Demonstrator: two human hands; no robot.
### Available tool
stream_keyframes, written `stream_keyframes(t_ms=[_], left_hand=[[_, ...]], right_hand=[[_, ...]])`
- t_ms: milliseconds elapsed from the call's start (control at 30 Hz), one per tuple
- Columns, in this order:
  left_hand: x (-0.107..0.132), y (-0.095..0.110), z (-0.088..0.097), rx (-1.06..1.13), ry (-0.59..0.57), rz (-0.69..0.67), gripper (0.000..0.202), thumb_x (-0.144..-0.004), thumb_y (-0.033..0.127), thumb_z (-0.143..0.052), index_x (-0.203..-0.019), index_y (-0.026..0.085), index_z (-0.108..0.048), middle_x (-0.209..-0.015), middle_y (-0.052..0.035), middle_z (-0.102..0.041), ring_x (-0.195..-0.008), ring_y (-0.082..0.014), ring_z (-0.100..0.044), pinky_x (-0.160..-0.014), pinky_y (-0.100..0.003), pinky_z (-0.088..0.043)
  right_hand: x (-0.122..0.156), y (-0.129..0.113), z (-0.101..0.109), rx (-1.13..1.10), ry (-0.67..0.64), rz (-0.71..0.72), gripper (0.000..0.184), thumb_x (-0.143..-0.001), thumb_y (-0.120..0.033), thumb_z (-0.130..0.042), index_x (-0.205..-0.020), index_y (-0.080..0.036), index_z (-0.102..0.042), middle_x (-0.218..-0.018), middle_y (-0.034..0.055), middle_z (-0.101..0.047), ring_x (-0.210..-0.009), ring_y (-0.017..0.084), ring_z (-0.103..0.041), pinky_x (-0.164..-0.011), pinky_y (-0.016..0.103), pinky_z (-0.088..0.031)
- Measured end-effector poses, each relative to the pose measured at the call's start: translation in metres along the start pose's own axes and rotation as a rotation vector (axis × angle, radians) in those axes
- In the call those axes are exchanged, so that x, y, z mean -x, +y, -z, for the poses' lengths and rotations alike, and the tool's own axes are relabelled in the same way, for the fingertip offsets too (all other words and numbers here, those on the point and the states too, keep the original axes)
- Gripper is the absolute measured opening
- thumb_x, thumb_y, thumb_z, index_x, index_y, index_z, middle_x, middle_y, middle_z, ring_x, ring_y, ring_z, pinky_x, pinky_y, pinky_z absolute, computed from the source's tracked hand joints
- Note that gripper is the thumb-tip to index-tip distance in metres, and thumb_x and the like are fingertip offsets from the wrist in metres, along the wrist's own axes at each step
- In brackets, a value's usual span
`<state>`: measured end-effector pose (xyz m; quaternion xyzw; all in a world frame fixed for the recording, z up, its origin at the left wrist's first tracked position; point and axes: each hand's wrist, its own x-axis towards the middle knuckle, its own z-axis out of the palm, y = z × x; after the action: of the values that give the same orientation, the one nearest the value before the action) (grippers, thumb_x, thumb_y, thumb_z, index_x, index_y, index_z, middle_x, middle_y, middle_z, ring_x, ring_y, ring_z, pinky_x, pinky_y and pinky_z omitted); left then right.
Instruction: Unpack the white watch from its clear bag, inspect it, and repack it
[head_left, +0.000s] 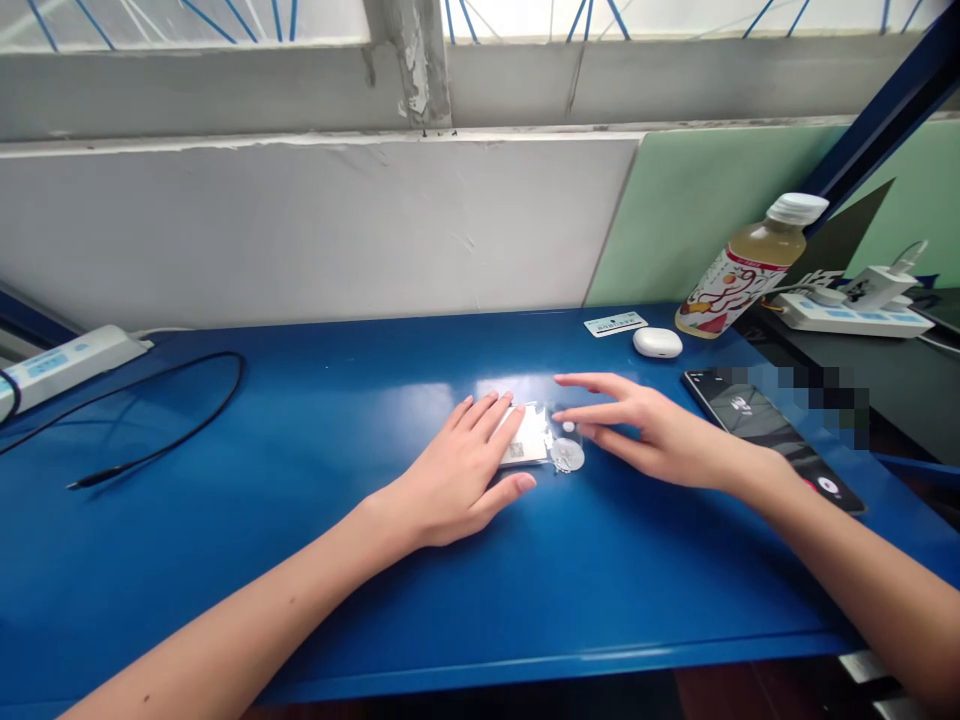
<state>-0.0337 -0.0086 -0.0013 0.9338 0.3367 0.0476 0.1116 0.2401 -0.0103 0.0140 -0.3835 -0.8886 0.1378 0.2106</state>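
Observation:
A small clear plastic packet [534, 438] with a white label lies flat on the blue table [315, 420]. A round clear piece [568, 455] and a tiny white bit [568, 427] sit at its right end. My left hand [465, 470] lies flat on the packet's left part, fingers extended and together. My right hand [645, 430] hovers just right of it, fingers stretched out, fingertips at the packet's right edge near the tiny white bit. Neither hand grips anything.
A black phone [772, 430] lies to the right. A white earbud case [657, 342], a small card [615, 323] and a drink bottle [750, 268] stand at the back right. Power strips [847, 315] [67, 362] and a black cable [172, 420] flank the table.

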Motion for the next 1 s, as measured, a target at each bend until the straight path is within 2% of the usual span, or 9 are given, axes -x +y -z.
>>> stream_keyframes(t_ms=[67,200,267,400,533,733,867,1000], left_hand=[[0.0,0.0,0.0,0.002,-0.004,0.003,0.072,-0.103,0.059,-0.023,-0.155,0.01,-0.024,-0.162,-0.0161,-0.024,-0.151,-0.0317,-0.015,-0.121,-0.052,-0.015],[-0.001,0.001,0.0,-0.008,0.002,0.006,0.071,-0.102,0.059,-0.025,-0.155,0.01,-0.025,-0.161,-0.0157,-0.025,-0.151,-0.0323,-0.016,-0.121,-0.052,-0.016],[-0.001,0.001,0.001,-0.022,0.002,0.009,0.071,-0.102,0.059,-0.025,-0.155,0.011,-0.025,-0.161,-0.0162,-0.025,-0.151,-0.0326,-0.016,-0.121,-0.052,-0.016],[-0.002,0.003,-0.001,-0.056,-0.004,0.012,0.072,-0.102,0.059,-0.03,-0.154,0.009,-0.026,-0.161,-0.0187,-0.025,-0.15,-0.0345,-0.017,-0.12,-0.053,-0.015],[-0.002,0.003,-0.003,-0.078,0.017,0.012,0.065,-0.104,0.05,-0.031,-0.153,0.008,-0.027,-0.161,-0.0183,-0.026,-0.15,-0.034,-0.017,-0.12,-0.051,-0.014],[-0.001,0.002,-0.005,-0.077,0.036,0.005,0.059,-0.104,0.045,-0.031,-0.151,0.009,-0.03,-0.159,-0.0182,-0.03,-0.15,-0.0329,-0.02,-0.12,-0.051,-0.016],[-0.001,0.002,-0.005,-0.108,0.057,-0.013,0.06,-0.103,0.046,-0.032,-0.151,0.01,-0.031,-0.158,-0.0182,-0.033,-0.148,-0.033,-0.024,-0.119,-0.049,-0.016],[-0.001,0.003,-0.005,-0.105,0.051,-0.006,0.062,-0.102,0.047,-0.034,-0.151,0.009,-0.031,-0.157,-0.019,-0.034,-0.148,-0.0353,-0.025,-0.119,-0.051,-0.017]], right_hand=[[0.0,0.002,0.005,0.026,0.038,-0.042,0.032,-0.097,-0.026,-0.05,-0.123,-0.023,-0.068,-0.134,0.0119,-0.063,-0.122,0.028,-0.06,-0.099,0.046,-0.053],[0.0,0.003,0.004,0.085,0.011,-0.062,0.027,-0.097,-0.026,-0.05,-0.107,-0.02,-0.074,-0.113,0.0107,-0.073,-0.114,0.029,-0.063,-0.097,0.048,-0.054],[0.0,-0.001,0.001,0.06,-0.014,-0.038,0.026,-0.097,-0.027,-0.051,-0.109,-0.02,-0.073,-0.115,0.0102,-0.073,-0.119,0.028,-0.061,-0.098,0.046,-0.054],[-0.001,-0.011,-0.006,-0.005,-0.026,-0.006,0.034,-0.097,-0.03,-0.052,-0.128,-0.021,-0.063,-0.125,0.0113,-0.069,-0.122,0.027,-0.059,-0.099,0.044,-0.054],[-0.002,-0.017,-0.015,0.015,-0.011,0.02,0.036,-0.097,-0.029,-0.052,-0.131,-0.02,-0.061,-0.129,0.0138,-0.065,-0.123,0.027,-0.058,-0.1,0.044,-0.054],[-0.001,-0.022,-0.03,0.251,0.072,0.135,0.033,-0.094,-0.024,-0.056,-0.125,-0.016,-0.065,-0.122,0.0159,-0.069,-0.122,0.033,-0.059,-0.098,0.053,-0.054],[-0.002,-0.031,-0.034,0.398,0.085,0.198,0.033,-0.094,-0.015,-0.051,-0.121,-0.005,-0.066,-0.124,0.0208,-0.068,-0.123,0.035,-0.058,-0.1,0.05,-0.054],[-0.003,-0.04,-0.039,0.602,0.067,0.289,0.032,-0.091,-0.007,-0.048,-0.115,0.002,-0.068,-0.127,0.0248,-0.065,-0.128,0.041,-0.053,-0.107,0.056,-0.047]])
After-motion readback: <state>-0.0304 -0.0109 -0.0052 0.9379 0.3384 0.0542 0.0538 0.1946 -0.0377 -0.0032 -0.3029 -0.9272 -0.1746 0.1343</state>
